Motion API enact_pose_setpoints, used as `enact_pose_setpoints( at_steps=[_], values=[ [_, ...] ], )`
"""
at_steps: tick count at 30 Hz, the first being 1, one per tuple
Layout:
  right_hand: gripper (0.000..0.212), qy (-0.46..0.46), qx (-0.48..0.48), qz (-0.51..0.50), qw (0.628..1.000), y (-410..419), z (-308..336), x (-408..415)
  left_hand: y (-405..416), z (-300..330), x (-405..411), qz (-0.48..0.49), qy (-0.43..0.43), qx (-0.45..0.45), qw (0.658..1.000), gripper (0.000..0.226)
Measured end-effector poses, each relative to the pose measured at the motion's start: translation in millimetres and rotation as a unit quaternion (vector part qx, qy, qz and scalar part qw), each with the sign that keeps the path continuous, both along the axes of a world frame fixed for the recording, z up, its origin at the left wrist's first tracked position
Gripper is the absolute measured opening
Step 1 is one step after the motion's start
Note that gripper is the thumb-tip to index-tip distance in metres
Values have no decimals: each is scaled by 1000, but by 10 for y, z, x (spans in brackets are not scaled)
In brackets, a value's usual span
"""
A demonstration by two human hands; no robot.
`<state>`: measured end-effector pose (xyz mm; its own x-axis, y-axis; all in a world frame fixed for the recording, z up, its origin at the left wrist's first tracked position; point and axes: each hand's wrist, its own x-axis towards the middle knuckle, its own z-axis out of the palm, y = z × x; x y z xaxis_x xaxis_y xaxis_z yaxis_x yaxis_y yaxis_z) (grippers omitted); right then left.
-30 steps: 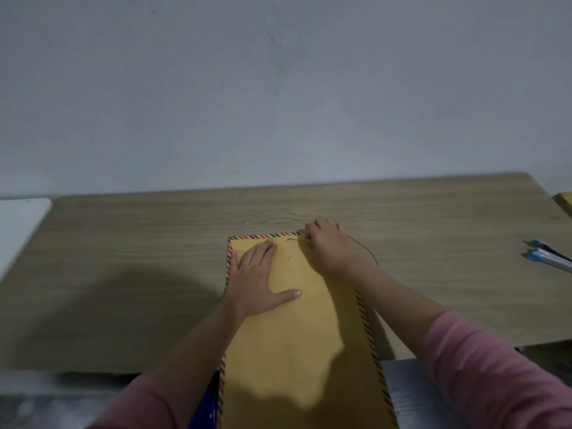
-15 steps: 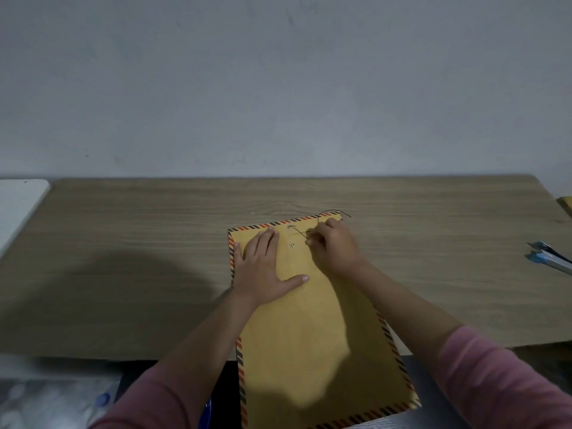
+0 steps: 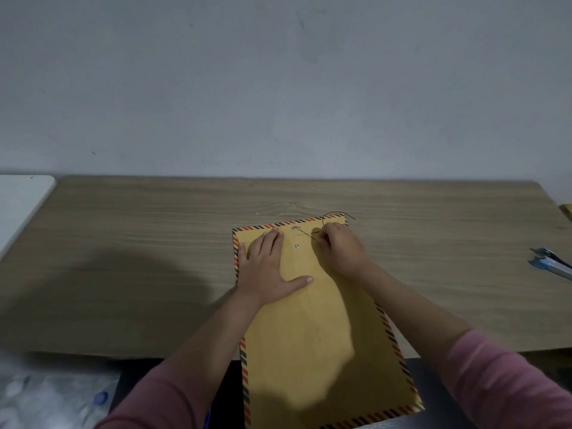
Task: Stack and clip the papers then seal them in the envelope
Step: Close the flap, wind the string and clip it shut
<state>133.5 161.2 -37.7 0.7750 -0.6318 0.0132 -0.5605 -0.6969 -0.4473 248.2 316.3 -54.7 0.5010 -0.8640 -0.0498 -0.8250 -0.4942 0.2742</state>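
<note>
Matt kraft-paper envelope (image 3: 315, 335); wood-grain table (image 3: 154, 243); thin string (image 3: 305, 233).

Dim, flat indoor light, cool grey cast. Broad soft shadow on the light wood-grain tabletop (image 3: 154, 243) at left of centre; a second soft-edged shadow crosses the near half of the yellow-brown envelope with striped border (image 3: 325, 351). No glare. Wide-angle bowing at table edges. Lower-left corner blurred; fine detail soft throughout.
</note>
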Motion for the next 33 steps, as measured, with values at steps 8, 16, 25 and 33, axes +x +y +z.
enact_pose_setpoints(
  at_steps=[8, 16, 25, 33],
  values=[
    [12, 42, 61, -53, 996, -49, 84, 155, 10, 6, -9, 0, -7, -9, 1000, 116],
    [26, 146, -131, 10, 981, 126, 63, 119, 10, 15, -8, 0, -3, -9, 1000, 116],
    [19, 42, -48, 57, 996, 91, 137, 26, -42, 77, 38, 1, -12, 12, 1000, 118],
    [35, 125, -178, 148, 965, 252, 125, -75, -153, 152, 157, -22, -9, 57, 998, 120]
  ],
)
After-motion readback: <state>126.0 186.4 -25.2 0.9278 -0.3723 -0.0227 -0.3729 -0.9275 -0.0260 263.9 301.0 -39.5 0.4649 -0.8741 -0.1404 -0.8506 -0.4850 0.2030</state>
